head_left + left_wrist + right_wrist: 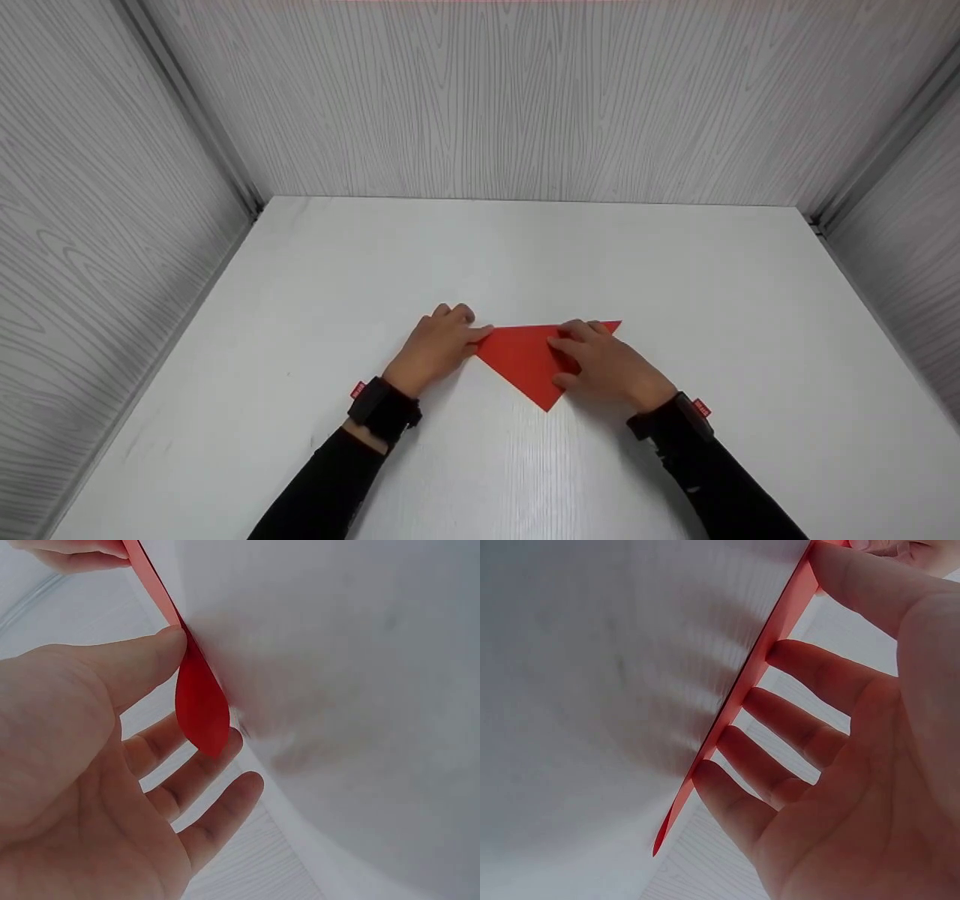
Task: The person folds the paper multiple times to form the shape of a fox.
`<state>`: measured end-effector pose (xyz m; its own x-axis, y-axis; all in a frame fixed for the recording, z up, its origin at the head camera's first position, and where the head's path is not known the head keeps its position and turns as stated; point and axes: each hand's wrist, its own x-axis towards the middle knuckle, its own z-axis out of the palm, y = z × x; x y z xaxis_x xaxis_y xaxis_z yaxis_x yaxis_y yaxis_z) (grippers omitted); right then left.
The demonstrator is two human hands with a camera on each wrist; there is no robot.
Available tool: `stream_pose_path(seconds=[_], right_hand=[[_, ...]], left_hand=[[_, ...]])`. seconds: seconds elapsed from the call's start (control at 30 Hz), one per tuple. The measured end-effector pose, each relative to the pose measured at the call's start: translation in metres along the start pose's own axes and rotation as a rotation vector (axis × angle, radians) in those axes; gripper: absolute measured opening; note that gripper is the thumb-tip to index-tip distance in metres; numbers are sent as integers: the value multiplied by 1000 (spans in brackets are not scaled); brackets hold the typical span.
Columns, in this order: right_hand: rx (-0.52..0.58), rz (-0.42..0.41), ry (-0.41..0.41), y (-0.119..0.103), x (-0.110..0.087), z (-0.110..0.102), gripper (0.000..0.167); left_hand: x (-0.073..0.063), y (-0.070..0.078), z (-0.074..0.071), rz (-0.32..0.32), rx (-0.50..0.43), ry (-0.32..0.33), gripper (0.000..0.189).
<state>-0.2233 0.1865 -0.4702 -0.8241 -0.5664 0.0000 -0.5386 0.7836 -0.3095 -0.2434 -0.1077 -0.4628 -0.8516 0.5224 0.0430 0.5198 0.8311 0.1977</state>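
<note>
A folded sheet of red paper [521, 356] lies on the table as a triangle, one point toward me and its long edge at the far side. My left hand [439, 345] pinches its left corner between thumb and index finger. In the left wrist view the layers of this red corner [202, 705] bow apart past the thumb. My right hand [607, 364] rests on the right half of the paper, fingers spread and fingertips pressing down. The right wrist view has the right fingers [802, 724] lined up along the paper [727, 712], whose far corner sticks out beyond them.
The white tabletop [525, 255] stretches around both hands. A grey wood-grain panel [510, 105] closes off the back, with similar panels [82, 225] at the sides. Each wrist wears a black band [384, 409].
</note>
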Motion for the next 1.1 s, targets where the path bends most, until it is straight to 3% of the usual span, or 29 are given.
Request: stream_pose_path(seconds=[0.7,1.1], right_hand=[[14,-45,40,3,0,2,51],[9,-26,18,2,0,1,53]], left_hand=[[-25,-20,-7,-21,-37,47,40],[-38,-31,-10,-40,-52,74,42]])
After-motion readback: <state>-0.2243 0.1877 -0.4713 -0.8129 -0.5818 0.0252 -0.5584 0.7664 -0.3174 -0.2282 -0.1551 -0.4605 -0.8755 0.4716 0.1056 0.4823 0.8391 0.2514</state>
